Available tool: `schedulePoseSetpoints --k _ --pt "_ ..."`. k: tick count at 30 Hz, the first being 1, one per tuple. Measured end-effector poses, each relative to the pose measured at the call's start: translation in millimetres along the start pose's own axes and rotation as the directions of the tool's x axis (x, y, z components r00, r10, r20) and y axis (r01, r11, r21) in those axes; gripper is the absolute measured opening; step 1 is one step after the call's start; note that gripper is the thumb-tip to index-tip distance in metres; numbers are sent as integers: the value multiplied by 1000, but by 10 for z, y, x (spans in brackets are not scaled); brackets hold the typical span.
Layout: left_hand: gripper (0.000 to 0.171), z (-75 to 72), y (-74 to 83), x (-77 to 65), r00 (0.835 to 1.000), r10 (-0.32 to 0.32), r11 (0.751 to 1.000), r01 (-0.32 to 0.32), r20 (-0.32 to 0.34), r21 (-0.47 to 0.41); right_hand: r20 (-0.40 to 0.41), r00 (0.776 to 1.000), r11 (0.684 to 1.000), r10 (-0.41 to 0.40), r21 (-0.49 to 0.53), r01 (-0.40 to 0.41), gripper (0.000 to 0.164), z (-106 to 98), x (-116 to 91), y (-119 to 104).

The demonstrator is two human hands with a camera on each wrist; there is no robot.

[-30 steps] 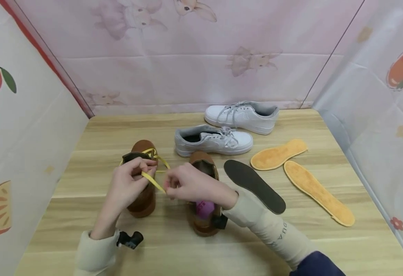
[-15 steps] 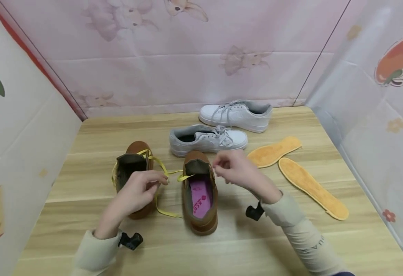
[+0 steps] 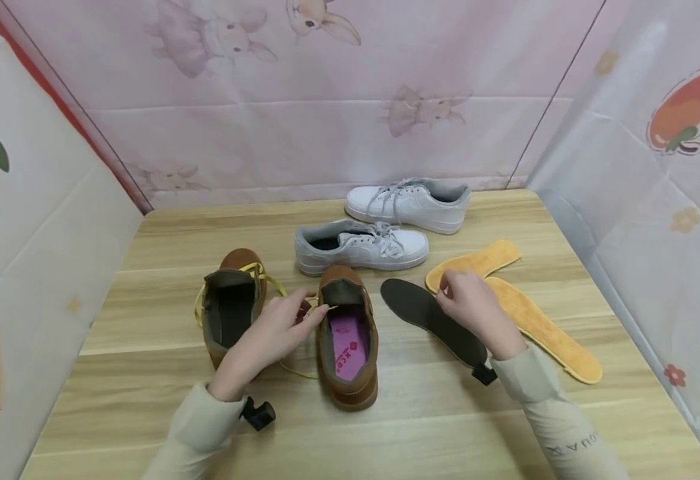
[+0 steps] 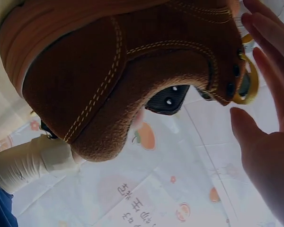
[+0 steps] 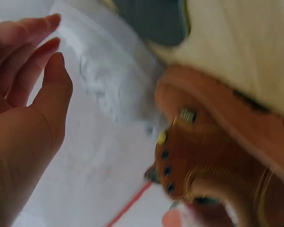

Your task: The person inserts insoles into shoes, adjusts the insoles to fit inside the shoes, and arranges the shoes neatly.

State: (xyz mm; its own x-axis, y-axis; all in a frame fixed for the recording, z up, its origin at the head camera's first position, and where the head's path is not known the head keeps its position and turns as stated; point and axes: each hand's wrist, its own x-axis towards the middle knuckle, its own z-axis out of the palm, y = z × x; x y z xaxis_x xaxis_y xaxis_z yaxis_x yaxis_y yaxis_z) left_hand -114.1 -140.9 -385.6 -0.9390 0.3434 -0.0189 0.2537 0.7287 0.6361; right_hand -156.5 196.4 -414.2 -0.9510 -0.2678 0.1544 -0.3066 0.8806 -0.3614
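Note:
Two brown shoes stand toe-away on the table. The left brown shoe point(image 3: 221, 320) has a dark inside and a loosened yellow lace point(image 3: 275, 283). Inside the right brown shoe point(image 3: 365, 383) lies a pink insole point(image 3: 348, 347) with red print. My left hand point(image 3: 275, 337) reaches to this shoe's left side near the lace; the left wrist view shows its thumb and fingers spread apart beside a yellow lace loop point(image 4: 251, 82). My right hand point(image 3: 473, 307) is over a black insole point(image 3: 413, 303). In the right wrist view its thumb and fingers are bent, with nothing between them.
Two white sneakers with grey laces lie behind, a nearer sneaker point(image 3: 359, 250) and a farther sneaker point(image 3: 410, 205). To the right are two orange insoles, the upper insole point(image 3: 494, 255) and the lower insole point(image 3: 548, 330). Printed cloth walls point(image 3: 326, 153) enclose the wooden table point(image 3: 164, 267).
Both hands have let go of the yellow lace they held stretched between the shoes. My right hand has moved right over the black insole; my left has moved right to the right shoe.

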Motion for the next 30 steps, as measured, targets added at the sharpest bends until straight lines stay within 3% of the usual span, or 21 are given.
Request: schedulePoseSetpoints --k 7,17,22,30 --pt "32 57 81 150 994 5 998 2 -111 55 14 998 994 60 -88 -58 36 265 -224 137" --pt "14 105 104 249 990 2 996 10 -143 86 -27 1000 997 0 -74 -2 59 530 -353 195" --pt "22 117 98 270 987 9 994 9 -159 112 -1 1000 1000 13 -24 -13 68 539 -330 181" --pt "27 126 103 284 986 13 993 7 -167 115 100 990 995 97 8 -98 83 508 -285 58"
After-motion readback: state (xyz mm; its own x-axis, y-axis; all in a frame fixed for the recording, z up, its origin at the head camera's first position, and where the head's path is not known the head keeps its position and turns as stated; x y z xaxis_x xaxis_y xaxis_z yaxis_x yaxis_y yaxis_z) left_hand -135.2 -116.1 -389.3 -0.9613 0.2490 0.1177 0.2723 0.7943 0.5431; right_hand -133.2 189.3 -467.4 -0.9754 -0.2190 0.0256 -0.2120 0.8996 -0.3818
